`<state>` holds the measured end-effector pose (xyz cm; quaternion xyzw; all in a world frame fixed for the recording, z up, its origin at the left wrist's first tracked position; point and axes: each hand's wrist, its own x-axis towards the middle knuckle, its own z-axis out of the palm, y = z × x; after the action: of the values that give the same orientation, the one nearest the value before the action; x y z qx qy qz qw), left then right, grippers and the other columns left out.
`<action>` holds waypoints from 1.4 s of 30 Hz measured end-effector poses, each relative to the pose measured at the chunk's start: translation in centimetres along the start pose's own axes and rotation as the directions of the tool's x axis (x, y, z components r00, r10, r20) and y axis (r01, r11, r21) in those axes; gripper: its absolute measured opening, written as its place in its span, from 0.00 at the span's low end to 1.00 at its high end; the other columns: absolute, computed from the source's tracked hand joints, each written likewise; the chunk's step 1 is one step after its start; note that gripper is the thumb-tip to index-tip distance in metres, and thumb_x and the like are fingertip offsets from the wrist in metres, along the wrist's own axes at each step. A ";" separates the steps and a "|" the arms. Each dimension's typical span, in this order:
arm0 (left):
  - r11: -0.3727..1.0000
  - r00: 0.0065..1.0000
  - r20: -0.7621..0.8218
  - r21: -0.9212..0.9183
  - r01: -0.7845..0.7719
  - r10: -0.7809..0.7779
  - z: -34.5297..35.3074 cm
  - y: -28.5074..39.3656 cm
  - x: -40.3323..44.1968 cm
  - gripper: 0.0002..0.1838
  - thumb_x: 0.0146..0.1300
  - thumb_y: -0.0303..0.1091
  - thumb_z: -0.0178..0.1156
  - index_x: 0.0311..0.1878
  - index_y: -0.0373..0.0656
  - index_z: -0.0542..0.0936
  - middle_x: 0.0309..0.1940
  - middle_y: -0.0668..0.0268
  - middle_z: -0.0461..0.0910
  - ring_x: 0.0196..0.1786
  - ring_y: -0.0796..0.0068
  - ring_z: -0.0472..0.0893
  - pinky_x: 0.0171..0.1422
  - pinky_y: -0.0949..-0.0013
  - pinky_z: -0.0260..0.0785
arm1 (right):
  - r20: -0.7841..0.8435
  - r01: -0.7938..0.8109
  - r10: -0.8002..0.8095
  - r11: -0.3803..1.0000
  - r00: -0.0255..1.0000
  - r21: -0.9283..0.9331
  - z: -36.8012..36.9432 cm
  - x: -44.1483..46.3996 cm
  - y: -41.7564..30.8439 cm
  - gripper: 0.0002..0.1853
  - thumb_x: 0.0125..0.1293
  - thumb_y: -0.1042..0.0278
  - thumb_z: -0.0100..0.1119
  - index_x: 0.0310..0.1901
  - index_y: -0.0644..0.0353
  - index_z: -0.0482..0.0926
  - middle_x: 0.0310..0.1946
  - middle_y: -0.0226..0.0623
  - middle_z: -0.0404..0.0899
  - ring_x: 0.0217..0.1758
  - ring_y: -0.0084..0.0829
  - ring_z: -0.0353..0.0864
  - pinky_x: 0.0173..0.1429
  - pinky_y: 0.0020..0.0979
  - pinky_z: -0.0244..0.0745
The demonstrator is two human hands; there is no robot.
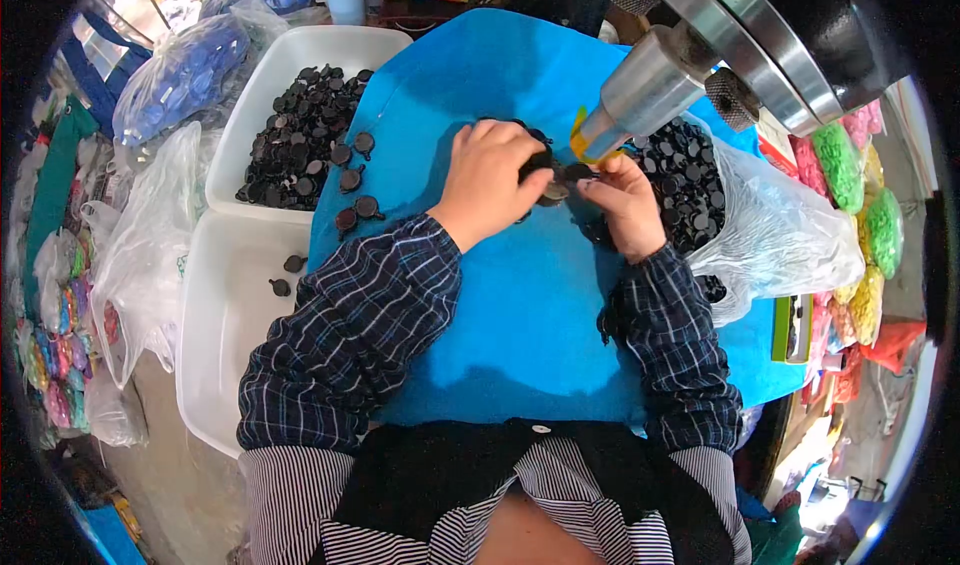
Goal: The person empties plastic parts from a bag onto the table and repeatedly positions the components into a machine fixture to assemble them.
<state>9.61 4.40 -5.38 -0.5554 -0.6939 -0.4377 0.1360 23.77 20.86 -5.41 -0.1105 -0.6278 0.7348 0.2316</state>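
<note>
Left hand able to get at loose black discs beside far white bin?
Probably yes: only blue cloth shows between the left hand and those loose black discs, though that hand seems busy with dark pieces.

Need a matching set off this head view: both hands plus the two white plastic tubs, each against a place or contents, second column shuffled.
1. bare left hand
2. bare right hand
3. farther white plastic tub
4. nearer white plastic tub

A. two loose pieces visible in it
B. of the four, nearest the clear plastic bag
C. heaped with small round black pieces
D. palm down, between the tubs and the other hand

Pairs: 1-D, 2-B, 3-C, 4-A
</note>
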 end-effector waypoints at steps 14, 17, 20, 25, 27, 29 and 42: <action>0.986 0.986 -0.056 -0.067 0.153 -0.157 0.4 -2.7 -0.6 0.14 0.56 0.39 0.65 0.42 0.42 0.83 0.43 0.64 0.79 0.53 0.60 0.74 0.58 0.54 0.61 | 0.262 0.387 -0.382 0.300 0.886 -0.872 -6.2 4.4 0.3 0.11 0.60 0.77 0.61 0.46 0.64 0.79 0.43 0.42 0.81 0.44 0.37 0.81 0.48 0.33 0.75; 0.986 0.985 -0.062 -0.064 0.156 -0.160 0.7 -2.6 0.0 0.13 0.56 0.39 0.65 0.42 0.42 0.83 0.44 0.64 0.80 0.53 0.59 0.74 0.59 0.54 0.61 | 0.266 0.287 -0.324 0.019 0.908 -0.958 -8.3 5.0 1.6 0.11 0.59 0.75 0.62 0.45 0.64 0.79 0.41 0.48 0.80 0.44 0.45 0.80 0.49 0.35 0.74; 0.981 0.980 -0.071 -0.069 0.183 -0.188 0.8 -2.9 -0.5 0.13 0.56 0.38 0.65 0.42 0.42 0.83 0.44 0.64 0.80 0.54 0.58 0.74 0.60 0.54 0.61 | 0.103 0.097 -0.071 -0.079 0.992 -0.992 -7.9 3.6 2.5 0.14 0.61 0.77 0.61 0.49 0.62 0.77 0.43 0.47 0.79 0.46 0.44 0.80 0.51 0.32 0.73; 0.985 0.983 -0.096 -0.080 0.150 -0.157 0.7 -2.1 -0.4 0.13 0.55 0.37 0.64 0.42 0.42 0.83 0.45 0.63 0.79 0.55 0.57 0.74 0.62 0.53 0.61 | 0.057 0.112 -0.125 0.495 0.991 -0.862 -3.3 -0.5 0.2 0.14 0.60 0.80 0.62 0.48 0.63 0.76 0.44 0.38 0.80 0.47 0.32 0.79 0.53 0.28 0.72; 0.986 0.988 -0.081 -0.109 0.123 -0.132 0.4 -1.8 -0.3 0.13 0.55 0.37 0.64 0.42 0.42 0.83 0.45 0.63 0.79 0.55 0.57 0.74 0.62 0.53 0.61 | -0.028 -0.048 0.039 0.800 0.999 -0.598 -2.3 -0.9 0.0 0.14 0.59 0.83 0.63 0.46 0.62 0.76 0.44 0.33 0.80 0.48 0.25 0.78 0.54 0.26 0.72; 0.989 0.992 -0.069 -0.118 0.093 -0.102 0.3 -1.6 -0.1 0.13 0.55 0.36 0.65 0.42 0.42 0.83 0.45 0.63 0.79 0.55 0.57 0.74 0.62 0.54 0.62 | -0.039 -0.032 0.013 0.838 0.999 -0.544 -1.7 -0.8 0.2 0.14 0.59 0.84 0.63 0.46 0.62 0.76 0.44 0.31 0.79 0.48 0.23 0.77 0.54 0.25 0.72; 0.991 0.992 -0.059 -0.072 0.109 -0.114 0.5 -2.5 -0.8 0.13 0.55 0.37 0.66 0.42 0.42 0.83 0.43 0.64 0.79 0.52 0.59 0.74 0.58 0.54 0.62 | -0.161 0.016 -0.065 0.956 0.985 -0.292 -2.2 0.4 -0.3 0.13 0.58 0.86 0.60 0.43 0.60 0.73 0.43 0.32 0.79 0.50 0.25 0.78 0.54 0.27 0.73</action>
<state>7.86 4.27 -7.37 -0.5060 -0.7038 -0.4854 0.1141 24.43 22.99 -5.42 -0.1919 -0.7089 0.6181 0.2803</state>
